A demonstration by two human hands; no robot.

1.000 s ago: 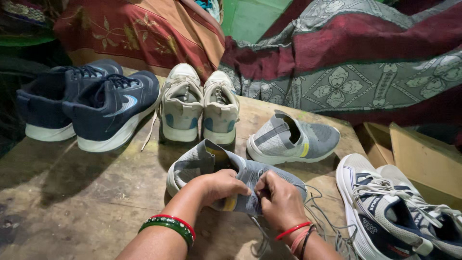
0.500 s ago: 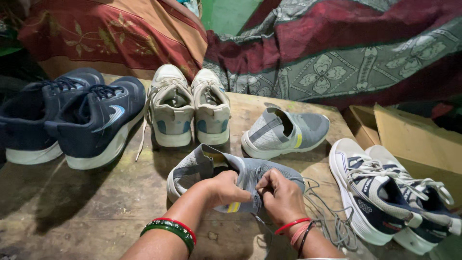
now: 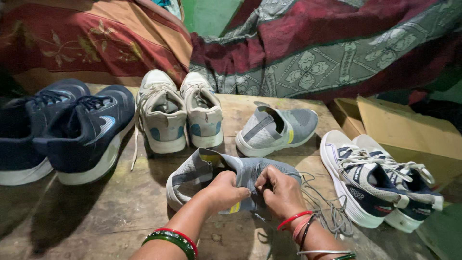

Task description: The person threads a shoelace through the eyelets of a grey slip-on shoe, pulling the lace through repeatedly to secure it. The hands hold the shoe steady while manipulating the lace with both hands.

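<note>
A grey sneaker point(image 3: 192, 175) lies on its side on the wooden table point(image 3: 96, 216), near the front edge. My left hand point(image 3: 225, 189) grips the shoe's upper by the lace holes. My right hand point(image 3: 281, 191) pinches the same shoe right beside it, fingers closed on the upper and on the grey lace point(image 3: 327, 212), which trails loose to the right. Red and green bangles circle my left wrist, red and dark ones my right. The matching grey sneaker point(image 3: 276, 130) stands upright just behind.
A pair of navy sneakers point(image 3: 72, 132) stands at the left. A beige pair point(image 3: 180, 113) is at the middle back, a white-and-navy laced pair point(image 3: 375, 183) at the right. An open cardboard box point(image 3: 409, 130) sits at the right edge. Patterned cloth hangs behind.
The view has shifted a little, so the shoes sit differently in frame. Both hands stay on the grey sneaker, fingers drawn closer together at the lace holes.
</note>
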